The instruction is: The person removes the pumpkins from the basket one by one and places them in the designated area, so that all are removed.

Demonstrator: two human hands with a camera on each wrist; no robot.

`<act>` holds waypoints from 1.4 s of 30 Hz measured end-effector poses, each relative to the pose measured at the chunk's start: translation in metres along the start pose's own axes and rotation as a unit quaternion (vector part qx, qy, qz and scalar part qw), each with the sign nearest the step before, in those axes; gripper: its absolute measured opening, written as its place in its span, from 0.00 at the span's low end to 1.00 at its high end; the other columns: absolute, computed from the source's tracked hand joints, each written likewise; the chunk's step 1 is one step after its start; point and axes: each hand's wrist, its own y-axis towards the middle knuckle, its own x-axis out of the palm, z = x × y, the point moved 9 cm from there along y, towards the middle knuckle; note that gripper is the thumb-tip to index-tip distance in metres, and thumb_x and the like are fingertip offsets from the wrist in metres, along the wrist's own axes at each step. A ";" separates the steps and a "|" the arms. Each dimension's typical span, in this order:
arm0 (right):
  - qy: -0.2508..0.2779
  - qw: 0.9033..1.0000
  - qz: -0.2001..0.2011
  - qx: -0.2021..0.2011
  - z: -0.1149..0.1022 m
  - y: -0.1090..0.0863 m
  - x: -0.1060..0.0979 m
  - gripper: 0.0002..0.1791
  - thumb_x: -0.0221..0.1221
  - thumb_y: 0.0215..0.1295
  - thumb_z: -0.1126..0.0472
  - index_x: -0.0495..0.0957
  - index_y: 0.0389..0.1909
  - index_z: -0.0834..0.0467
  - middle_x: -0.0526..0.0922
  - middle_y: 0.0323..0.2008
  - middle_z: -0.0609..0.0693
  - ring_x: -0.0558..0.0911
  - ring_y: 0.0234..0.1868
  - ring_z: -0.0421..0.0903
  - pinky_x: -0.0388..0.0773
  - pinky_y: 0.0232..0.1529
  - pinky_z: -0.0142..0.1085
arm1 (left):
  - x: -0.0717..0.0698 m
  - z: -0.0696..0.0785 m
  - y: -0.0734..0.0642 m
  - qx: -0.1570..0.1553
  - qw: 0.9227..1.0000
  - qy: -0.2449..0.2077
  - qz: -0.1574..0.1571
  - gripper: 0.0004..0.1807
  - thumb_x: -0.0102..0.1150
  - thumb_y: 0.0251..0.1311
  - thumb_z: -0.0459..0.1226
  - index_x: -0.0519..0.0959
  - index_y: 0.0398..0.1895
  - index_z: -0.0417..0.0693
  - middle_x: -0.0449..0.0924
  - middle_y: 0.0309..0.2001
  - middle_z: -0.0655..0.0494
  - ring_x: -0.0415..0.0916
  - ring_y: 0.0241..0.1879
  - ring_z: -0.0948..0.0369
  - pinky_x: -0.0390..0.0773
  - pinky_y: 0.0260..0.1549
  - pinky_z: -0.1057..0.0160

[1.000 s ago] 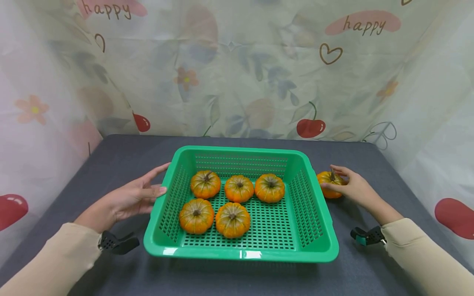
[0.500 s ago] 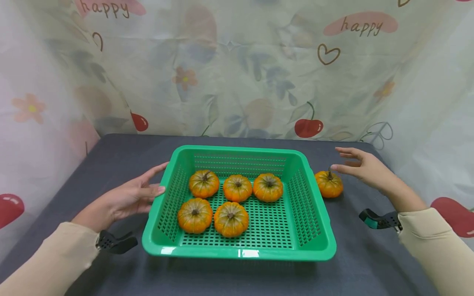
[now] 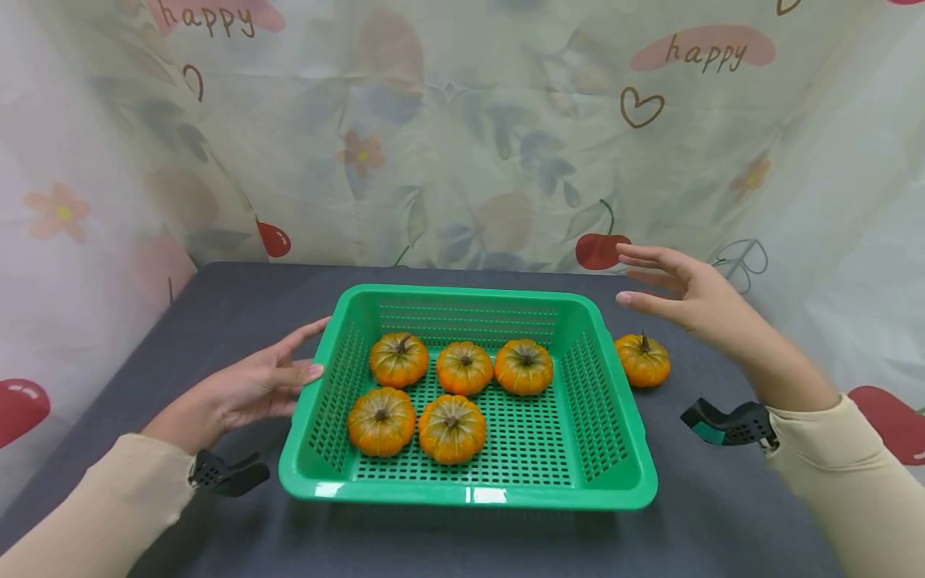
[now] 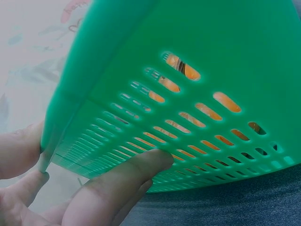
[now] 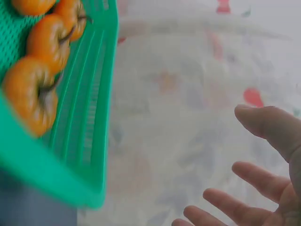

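Left hand [image 3: 246, 389] pinches the left rim of the green basket [image 3: 405, 491], thumb over the edge and fingers along the slotted outer wall, a hold that probably steadies it. Right hand [image 3: 697, 305] hangs in the air near the lone pumpkin [image 3: 643, 365], thumb and fingers spread wide around nothing. That pumpkin sits stem up on the dark table [image 3: 433, 546], just beside the basket's right wall; whether they touch is hard to tell. Inside, 5 pumpkins [image 3: 453, 433] lie in 2 rows, 3 behind 2, leaving bare floor at front right.
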 end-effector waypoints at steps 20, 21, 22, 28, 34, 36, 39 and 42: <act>0.159 0.971 -0.086 -0.158 -0.070 0.012 0.088 0.35 0.63 0.63 0.66 0.64 0.70 0.55 0.66 0.70 0.49 0.67 0.70 0.49 0.73 0.64 0.39 | 0.002 0.001 0.000 0.003 1.000 -0.005 -0.009 0.47 0.50 0.71 0.33 0.30 0.77 0.69 0.69 0.63 0.50 0.82 0.50 0.53 0.80 0.51 0.45; 0.161 0.969 -0.093 -0.162 -0.072 0.012 0.093 0.35 0.64 0.62 0.66 0.64 0.70 0.56 0.66 0.70 0.49 0.67 0.69 0.49 0.73 0.64 0.40 | 0.002 0.001 0.000 0.003 1.000 -0.006 -0.010 0.47 0.50 0.71 0.33 0.30 0.77 0.69 0.70 0.63 0.50 0.82 0.50 0.53 0.80 0.51 0.46; 0.161 0.968 -0.099 -0.164 -0.073 0.013 0.098 0.35 0.64 0.62 0.65 0.64 0.69 0.56 0.66 0.70 0.48 0.67 0.69 0.50 0.74 0.64 0.40 | 0.003 0.001 0.000 0.003 1.000 -0.006 -0.010 0.46 0.50 0.71 0.33 0.30 0.77 0.69 0.70 0.63 0.51 0.82 0.50 0.53 0.80 0.51 0.46; 0.162 0.961 -0.143 -0.173 -0.076 0.015 0.125 0.34 0.64 0.62 0.65 0.65 0.68 0.57 0.66 0.70 0.49 0.69 0.68 0.51 0.74 0.63 0.43 | 0.004 0.002 -0.001 0.006 1.000 -0.002 -0.012 0.46 0.50 0.71 0.34 0.31 0.77 0.69 0.68 0.65 0.48 0.81 0.52 0.52 0.80 0.51 0.45; 0.143 0.956 -0.197 -0.160 -0.073 0.017 0.152 0.32 0.65 0.63 0.60 0.67 0.68 0.50 0.68 0.68 0.47 0.69 0.68 0.51 0.71 0.65 0.50 | 0.002 0.001 -0.001 0.002 1.000 0.003 -0.006 0.46 0.50 0.71 0.34 0.30 0.77 0.69 0.68 0.64 0.49 0.81 0.52 0.52 0.79 0.52 0.44; 0.137 0.954 -0.219 -0.152 -0.071 0.017 0.162 0.32 0.65 0.62 0.59 0.67 0.68 0.49 0.68 0.68 0.46 0.68 0.68 0.51 0.71 0.66 0.49 | 0.001 0.002 -0.001 0.003 1.000 0.003 -0.005 0.46 0.50 0.71 0.34 0.31 0.77 0.68 0.67 0.65 0.47 0.81 0.52 0.51 0.79 0.52 0.44; 0.119 0.950 -0.250 -0.142 -0.069 0.015 0.174 0.32 0.65 0.62 0.58 0.67 0.68 0.47 0.68 0.68 0.44 0.69 0.68 0.51 0.71 0.66 0.45 | 0.001 0.002 -0.001 0.001 1.000 0.001 -0.005 0.46 0.50 0.71 0.34 0.31 0.77 0.69 0.67 0.65 0.47 0.81 0.52 0.51 0.79 0.52 0.44; 0.100 0.947 -0.275 -0.135 -0.068 0.014 0.184 0.33 0.66 0.62 0.56 0.67 0.67 0.46 0.68 0.67 0.44 0.68 0.68 0.50 0.71 0.66 0.44 | 0.002 0.002 -0.001 0.002 1.000 -0.001 -0.007 0.46 0.50 0.71 0.34 0.31 0.77 0.69 0.68 0.64 0.48 0.81 0.52 0.52 0.79 0.52 0.45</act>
